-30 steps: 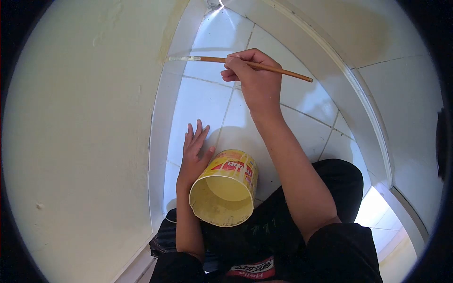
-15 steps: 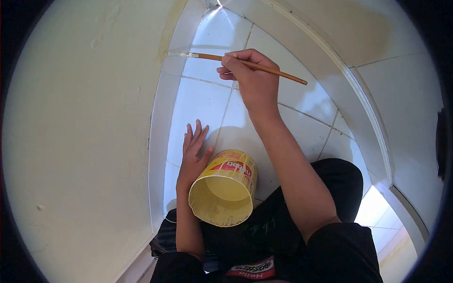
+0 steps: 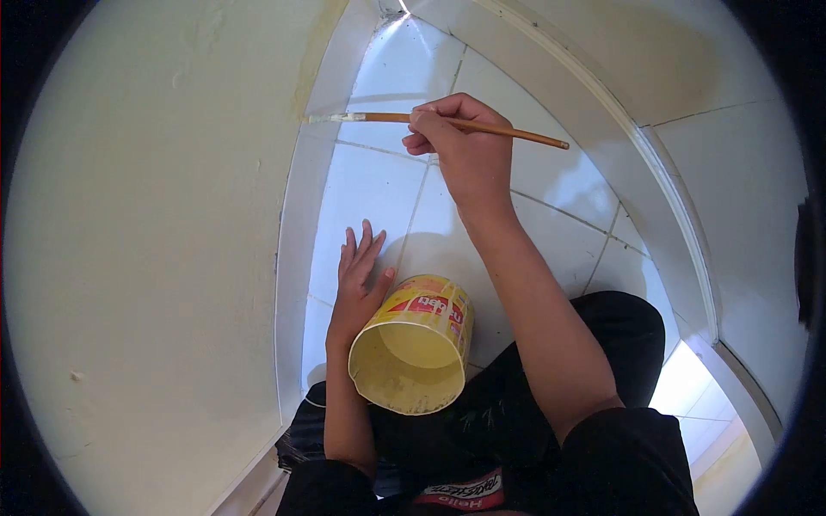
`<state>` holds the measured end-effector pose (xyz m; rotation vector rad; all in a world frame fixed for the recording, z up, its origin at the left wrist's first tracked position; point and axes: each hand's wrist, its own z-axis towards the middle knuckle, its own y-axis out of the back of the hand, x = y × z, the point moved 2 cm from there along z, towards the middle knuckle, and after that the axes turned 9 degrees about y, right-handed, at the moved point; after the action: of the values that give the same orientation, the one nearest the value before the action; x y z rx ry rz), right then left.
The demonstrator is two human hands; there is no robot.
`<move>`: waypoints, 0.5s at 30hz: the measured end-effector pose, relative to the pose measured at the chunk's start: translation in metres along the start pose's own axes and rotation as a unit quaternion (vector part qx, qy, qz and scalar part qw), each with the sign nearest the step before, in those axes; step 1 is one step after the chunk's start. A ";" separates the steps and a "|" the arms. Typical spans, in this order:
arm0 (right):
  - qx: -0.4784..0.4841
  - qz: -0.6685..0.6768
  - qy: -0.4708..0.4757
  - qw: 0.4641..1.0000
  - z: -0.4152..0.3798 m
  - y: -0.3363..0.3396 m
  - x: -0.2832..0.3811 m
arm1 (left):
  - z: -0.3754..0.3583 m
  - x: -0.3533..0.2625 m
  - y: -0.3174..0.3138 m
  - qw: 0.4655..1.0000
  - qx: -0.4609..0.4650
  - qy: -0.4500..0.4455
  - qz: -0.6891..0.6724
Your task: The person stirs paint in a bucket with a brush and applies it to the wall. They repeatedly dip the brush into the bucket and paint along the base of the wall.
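My right hand (image 3: pixel 465 138) pinches a thin paintbrush (image 3: pixel 387 118) by its brown wooden handle. The brush lies nearly level, its pale, paint-coated bristles touching the line where the cream wall (image 3: pixel 172 258) meets the white baseboard strip (image 3: pixel 301 198). My left hand (image 3: pixel 358 284) rests with fingers spread on the floor, beside a yellow paint tub (image 3: pixel 447 318) with a red label. The left wrist is against or close to the tub's side. Looking into the tilted tub, I see pale yellow paint (image 3: pixel 420 346) inside.
White floor tiles (image 3: pixel 370 185) with dark grout lie under my hands. A white door frame edge (image 3: pixel 662 181) curves along the right. My folded leg (image 3: pixel 624 340) in black cloth is beside the tub. Darker yellowish patches (image 3: pixel 654 60) mark the wall at upper right.
The brush tip has moved a short way along the wall's lower edge toward me, with my right hand following slightly. The left hand and tub stay in place; the view has shifted slightly.
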<state>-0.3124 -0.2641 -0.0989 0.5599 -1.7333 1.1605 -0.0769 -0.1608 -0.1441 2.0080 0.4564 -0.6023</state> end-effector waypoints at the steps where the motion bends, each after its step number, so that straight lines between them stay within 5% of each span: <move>1: -0.007 0.004 0.004 1.000 0.000 0.000 0.000 | 0.000 0.000 0.000 1.000 0.000 -0.001 0.004; 10: 0.047 -0.006 -0.024 0.999 -0.001 -0.001 -0.004 | 0.000 0.001 -0.001 1.000 0.002 0.006 -0.009; 15: 0.002 0.016 0.002 1.000 0.000 -0.002 -0.002 | -0.001 -0.003 0.000 1.000 0.003 0.010 -0.020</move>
<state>-0.3098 -0.2655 -0.0997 0.5329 -1.7420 1.1881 -0.0787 -0.1602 -0.1422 2.0163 0.5090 -0.6085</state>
